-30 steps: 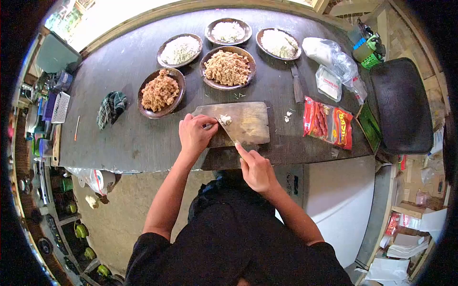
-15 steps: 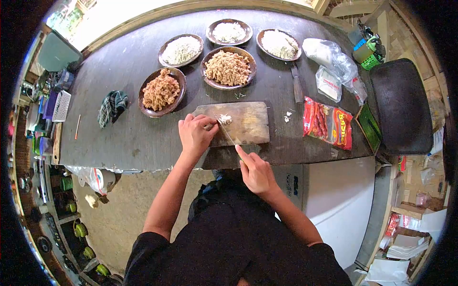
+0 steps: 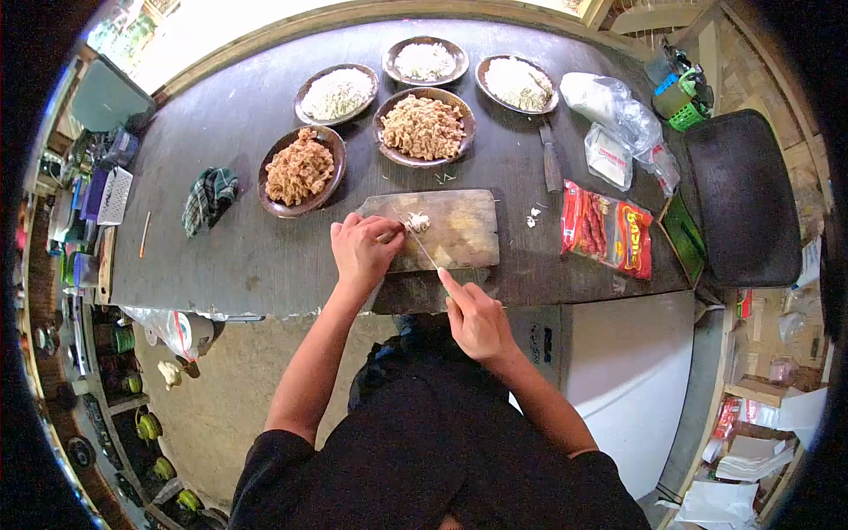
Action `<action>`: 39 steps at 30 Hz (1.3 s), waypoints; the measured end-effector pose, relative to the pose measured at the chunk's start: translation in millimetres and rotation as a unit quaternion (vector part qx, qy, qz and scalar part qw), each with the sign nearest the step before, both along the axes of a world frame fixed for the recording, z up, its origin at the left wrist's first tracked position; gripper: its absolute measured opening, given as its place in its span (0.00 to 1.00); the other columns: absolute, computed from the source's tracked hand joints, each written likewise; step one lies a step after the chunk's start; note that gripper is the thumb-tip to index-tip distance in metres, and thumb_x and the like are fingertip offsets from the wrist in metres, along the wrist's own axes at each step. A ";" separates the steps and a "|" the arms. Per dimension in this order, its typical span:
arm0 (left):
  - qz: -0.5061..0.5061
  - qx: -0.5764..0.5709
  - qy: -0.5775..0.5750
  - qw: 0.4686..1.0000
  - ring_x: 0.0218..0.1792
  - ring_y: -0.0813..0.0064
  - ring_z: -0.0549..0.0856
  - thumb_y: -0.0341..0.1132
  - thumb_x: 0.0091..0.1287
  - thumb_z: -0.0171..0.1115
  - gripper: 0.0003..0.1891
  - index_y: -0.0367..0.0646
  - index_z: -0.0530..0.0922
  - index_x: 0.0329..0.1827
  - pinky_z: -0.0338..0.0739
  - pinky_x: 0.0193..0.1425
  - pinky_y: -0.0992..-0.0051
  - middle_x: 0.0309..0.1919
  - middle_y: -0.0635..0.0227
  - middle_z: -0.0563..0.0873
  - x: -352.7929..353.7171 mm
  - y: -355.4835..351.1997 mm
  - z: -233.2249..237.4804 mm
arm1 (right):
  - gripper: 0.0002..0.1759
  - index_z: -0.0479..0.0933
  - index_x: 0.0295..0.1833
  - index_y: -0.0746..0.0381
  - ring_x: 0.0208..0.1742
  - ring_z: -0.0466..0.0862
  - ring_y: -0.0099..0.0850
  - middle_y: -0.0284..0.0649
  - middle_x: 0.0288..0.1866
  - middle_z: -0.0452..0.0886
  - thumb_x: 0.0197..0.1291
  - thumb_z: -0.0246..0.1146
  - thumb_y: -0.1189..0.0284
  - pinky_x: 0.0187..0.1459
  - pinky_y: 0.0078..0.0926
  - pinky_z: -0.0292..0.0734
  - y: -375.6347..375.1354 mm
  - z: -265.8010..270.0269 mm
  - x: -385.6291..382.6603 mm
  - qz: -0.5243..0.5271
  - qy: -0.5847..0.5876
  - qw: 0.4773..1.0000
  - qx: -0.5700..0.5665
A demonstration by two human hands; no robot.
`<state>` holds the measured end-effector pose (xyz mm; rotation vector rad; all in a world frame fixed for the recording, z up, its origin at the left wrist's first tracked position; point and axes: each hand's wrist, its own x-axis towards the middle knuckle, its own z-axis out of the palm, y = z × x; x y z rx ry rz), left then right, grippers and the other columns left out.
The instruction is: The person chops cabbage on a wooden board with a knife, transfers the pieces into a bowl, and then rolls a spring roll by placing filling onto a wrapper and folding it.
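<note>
A wooden cutting board (image 3: 470,231) lies near the table's front edge. My right hand (image 3: 480,323) is closed round the handle of a knife (image 3: 426,251), index finger stretched along its top. The blade slants up and left across the board, its tip by my left fingertips. My left hand (image 3: 363,251) rests on the board's left side with its fingers bent and pressed together; whatever they pinch is hidden. Just beyond the blade tip sits a small heap of white shreds (image 3: 419,221).
Behind the board stand a bowl of reddish-brown food (image 3: 300,172), a bowl of light brown pieces (image 3: 424,128) and several bowls of white shreds (image 3: 426,62). To the right lie a sausage packet (image 3: 606,230), another knife (image 3: 551,163) and plastic bags (image 3: 609,106). A checked cloth (image 3: 210,199) lies left.
Both hands stay at nearly the same spots. The knife and my right hand have shifted very slightly; the white heap looks about the same.
</note>
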<state>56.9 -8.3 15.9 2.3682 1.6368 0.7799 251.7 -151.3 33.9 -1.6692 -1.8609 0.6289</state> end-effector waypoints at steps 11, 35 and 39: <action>0.002 -0.004 -0.010 1.000 0.38 0.71 0.82 0.45 0.60 0.74 0.07 0.57 0.93 0.35 0.66 0.47 0.64 0.36 0.81 0.93 1.5 -0.1 0.4 | 0.30 0.72 0.78 0.53 0.32 0.83 0.51 0.47 0.34 0.77 0.70 0.63 0.75 0.35 0.51 0.79 9.2 -5.4 -7.3 -0.010 -0.022 1.000 -0.011; -0.005 0.016 0.010 1.000 0.37 0.73 0.82 0.43 0.57 0.77 0.04 0.58 0.92 0.32 0.67 0.46 0.67 0.37 0.84 0.93 -0.5 0.9 3.4 | 0.31 0.71 0.78 0.52 0.32 0.83 0.52 0.48 0.34 0.77 0.70 0.63 0.75 0.35 0.51 0.79 9.4 -4.9 -3.6 -0.016 -0.012 1.000 -0.010; -0.004 -0.002 0.007 1.000 0.37 0.73 0.82 0.42 0.58 0.77 0.04 0.57 0.92 0.33 0.67 0.46 0.67 0.38 0.83 0.94 -0.4 0.7 2.1 | 0.32 0.70 0.79 0.51 0.32 0.83 0.51 0.48 0.34 0.77 0.70 0.63 0.75 0.35 0.49 0.79 0.6 -4.2 1.5 -0.003 0.006 1.000 -0.015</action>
